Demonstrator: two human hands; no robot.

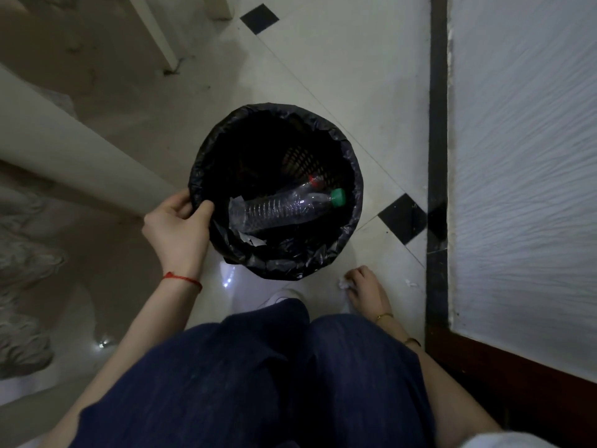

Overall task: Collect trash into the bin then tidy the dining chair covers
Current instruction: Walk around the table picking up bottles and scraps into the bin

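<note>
A round bin [350, 176] lined with a black plastic bag stands on the tiled floor in front of my knees. Inside lie a clear plastic bottle with a green cap [284, 208] and a second bottle with a red cap [314, 182]. My left hand [177, 227] grips the bin's near left rim, thumb inside the liner. My right hand [365, 287] is low on the floor to the right of the bin, fingers closed around a small white crumpled tissue [343, 282].
A wall with a dark skirting strip [437, 156] runs down the right side. A small white scrap [409, 282] lies by the skirting. Pale furniture legs [155, 33] and draped cloth [26, 270] fill the left. My dark trousers cover the foreground.
</note>
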